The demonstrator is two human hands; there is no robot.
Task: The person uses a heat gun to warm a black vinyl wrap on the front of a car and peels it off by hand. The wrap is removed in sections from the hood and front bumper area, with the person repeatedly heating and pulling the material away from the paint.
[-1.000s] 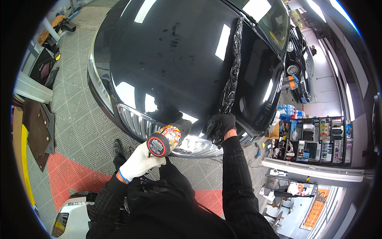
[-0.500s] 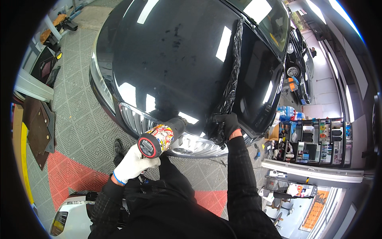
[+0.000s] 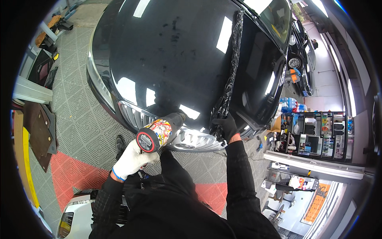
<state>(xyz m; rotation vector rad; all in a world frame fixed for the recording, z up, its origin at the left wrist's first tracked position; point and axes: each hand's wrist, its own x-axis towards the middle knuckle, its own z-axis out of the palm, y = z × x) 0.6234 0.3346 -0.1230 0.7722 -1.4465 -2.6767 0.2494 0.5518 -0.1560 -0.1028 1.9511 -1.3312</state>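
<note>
A heat gun [image 3: 161, 130] with a stickered body and a round red-rimmed end is gripped by my left hand [image 3: 132, 160], which wears a white glove with a blue cuff. Its nozzle points toward the front edge of a black car hood [image 3: 159, 59], just above the chrome grille [image 3: 195, 139]. My right hand [image 3: 227, 126], in a black glove, is closed round the near end of a bunched strip of glossy black film [image 3: 234, 63]. That strip runs up the hood's right side toward the windshield. Several dull smudges mark the hood's middle.
A white car [image 3: 75, 217] stands behind me at lower left. Shelves [image 3: 318, 135] packed with bottles and boxes are at the right, beyond the headlight. Another black car [image 3: 300, 59] is parked at far right. Brown mats [image 3: 38, 131] lean at the left.
The view has shifted slightly. Both hands keep their holds, the left on the heat gun and the right on the film, with little movement against the car.
</note>
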